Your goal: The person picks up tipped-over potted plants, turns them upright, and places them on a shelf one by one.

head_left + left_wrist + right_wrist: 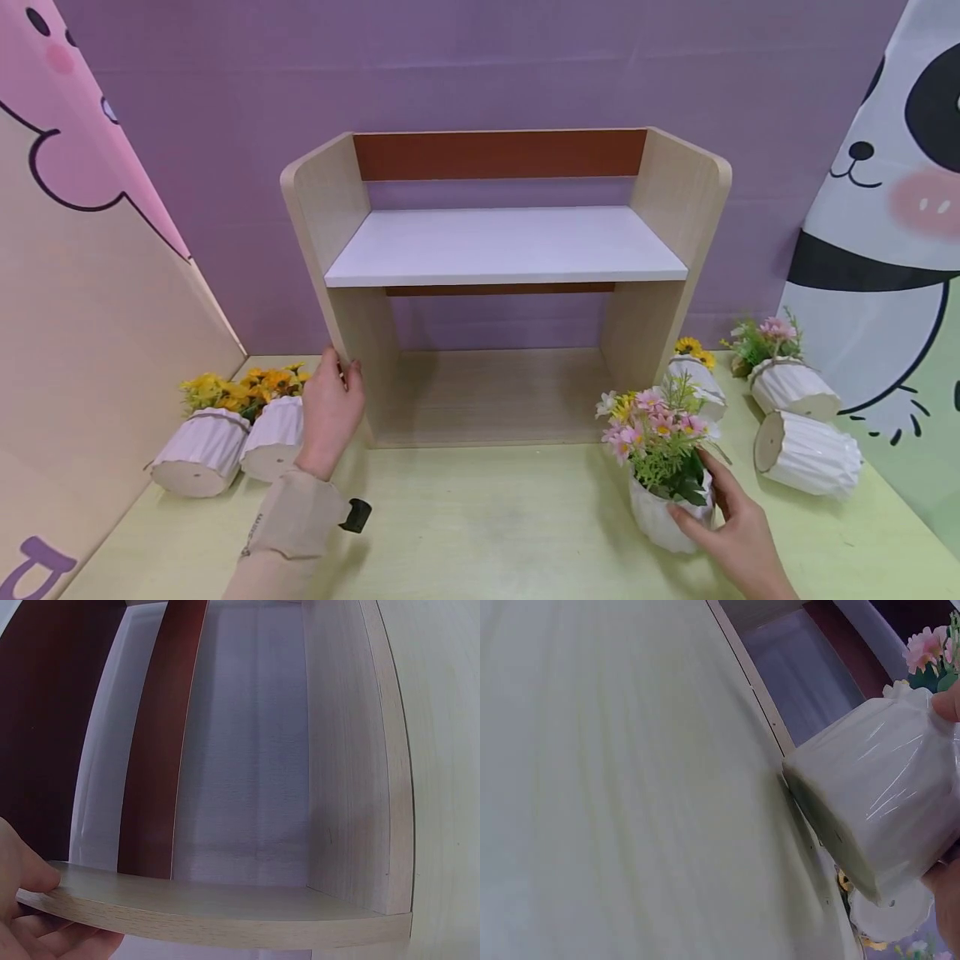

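A two-tier wooden desk shelf (506,242) with a white middle board stands against the purple backdrop. My left hand (333,412) grips the front edge of its left side panel. In the left wrist view the thumb of the left hand (30,900) lies on one face of that panel (217,919), the fingers on the other. My right hand (738,529) holds a white pot of pink flowers (667,517) between thumb and fingers, in front of the shelf's right side. The pot's underside shows in the right wrist view, where the pot (877,795) looks tilted.
Two white pots, one with yellow flowers (201,450) and one with orange flowers (273,437), lie tilted left of the shelf. At right are a yellow-flowered pot (697,383), a pink-flowered pot (795,387) and a pot lying sideways (810,454). Cartoon-printed panels flank the table (487,517).
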Tool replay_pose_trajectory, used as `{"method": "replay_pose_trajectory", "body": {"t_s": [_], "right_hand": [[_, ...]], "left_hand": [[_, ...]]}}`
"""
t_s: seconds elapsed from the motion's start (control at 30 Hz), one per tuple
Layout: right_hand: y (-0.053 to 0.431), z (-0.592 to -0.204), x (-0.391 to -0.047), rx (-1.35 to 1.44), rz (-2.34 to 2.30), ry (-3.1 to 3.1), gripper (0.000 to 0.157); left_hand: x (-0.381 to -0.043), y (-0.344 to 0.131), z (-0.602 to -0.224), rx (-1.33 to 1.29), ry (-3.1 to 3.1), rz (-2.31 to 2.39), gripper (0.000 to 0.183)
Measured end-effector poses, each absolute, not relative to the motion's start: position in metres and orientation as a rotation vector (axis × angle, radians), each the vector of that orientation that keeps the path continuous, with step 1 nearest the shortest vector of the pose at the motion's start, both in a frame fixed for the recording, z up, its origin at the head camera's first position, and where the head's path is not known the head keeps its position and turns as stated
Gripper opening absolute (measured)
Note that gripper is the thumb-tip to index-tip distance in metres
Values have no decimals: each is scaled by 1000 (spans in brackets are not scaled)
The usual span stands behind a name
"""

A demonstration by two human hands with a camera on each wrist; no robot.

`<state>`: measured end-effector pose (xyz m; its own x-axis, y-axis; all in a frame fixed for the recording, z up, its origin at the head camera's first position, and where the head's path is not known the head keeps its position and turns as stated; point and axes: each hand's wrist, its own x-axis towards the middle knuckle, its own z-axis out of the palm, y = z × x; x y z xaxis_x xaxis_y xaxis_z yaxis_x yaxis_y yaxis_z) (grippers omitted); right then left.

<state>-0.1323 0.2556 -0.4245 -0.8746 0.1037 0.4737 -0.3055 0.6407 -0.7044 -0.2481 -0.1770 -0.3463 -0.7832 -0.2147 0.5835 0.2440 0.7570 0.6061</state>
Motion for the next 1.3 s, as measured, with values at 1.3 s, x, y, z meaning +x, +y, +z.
{"method": "replay_pose_trajectory", "body": {"t_s": [1.3], "right_hand": [[253, -414, -128, -195, 1223, -2662, 89]], "left_hand": [[-249, -176, -351, -3, -2251, -945, 15]]}}
